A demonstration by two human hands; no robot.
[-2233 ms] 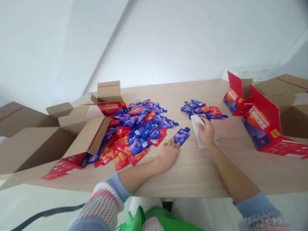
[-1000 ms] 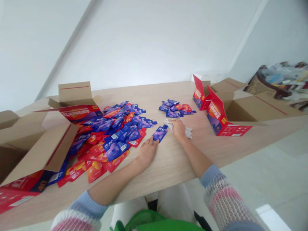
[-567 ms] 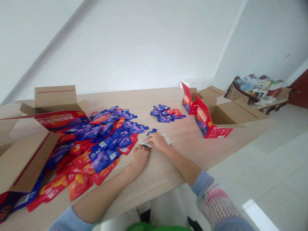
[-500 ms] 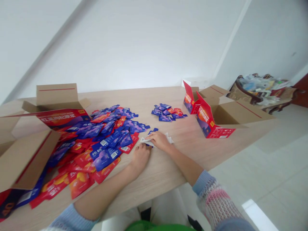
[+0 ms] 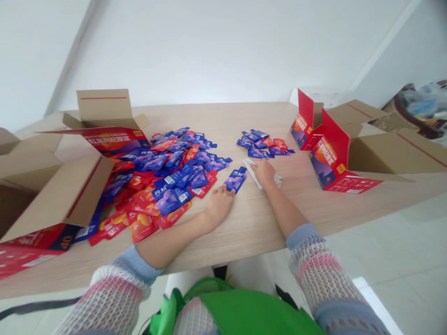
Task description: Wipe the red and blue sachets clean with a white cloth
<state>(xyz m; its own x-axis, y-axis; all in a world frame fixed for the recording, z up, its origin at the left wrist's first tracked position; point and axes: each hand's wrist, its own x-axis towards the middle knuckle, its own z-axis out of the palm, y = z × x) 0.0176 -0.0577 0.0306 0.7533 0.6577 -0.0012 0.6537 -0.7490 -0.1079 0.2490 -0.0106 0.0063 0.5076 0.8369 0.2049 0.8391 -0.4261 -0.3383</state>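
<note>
A single blue-purple drink pouch (image 5: 236, 179) lies flat on the table in front of me. My left hand (image 5: 220, 203) has its fingers closed at the pouch's lower left corner. A folded white cloth or tissue (image 5: 250, 164) lies just right of the pouch. My right hand (image 5: 264, 172) presses down on it with bent fingers gripping it. Left of my left hand spreads a large pile of red and purple pouches (image 5: 174, 174). Beyond my right hand sits a smaller heap of pouches (image 5: 259, 143).
Open cardboard boxes (image 5: 117, 135) stand on the left, one near box (image 5: 84, 195) with flaps out. Two open red boxes (image 5: 331, 163) stand at the right. The wall is behind the table (image 5: 240, 237). A carved seat with plastic bags (image 5: 424, 104) is at far right.
My right hand has slid the white cloth off the pouch to the right, uncovering it. My left hand stays by the pouch's lower edge. The camera view has shifted.
</note>
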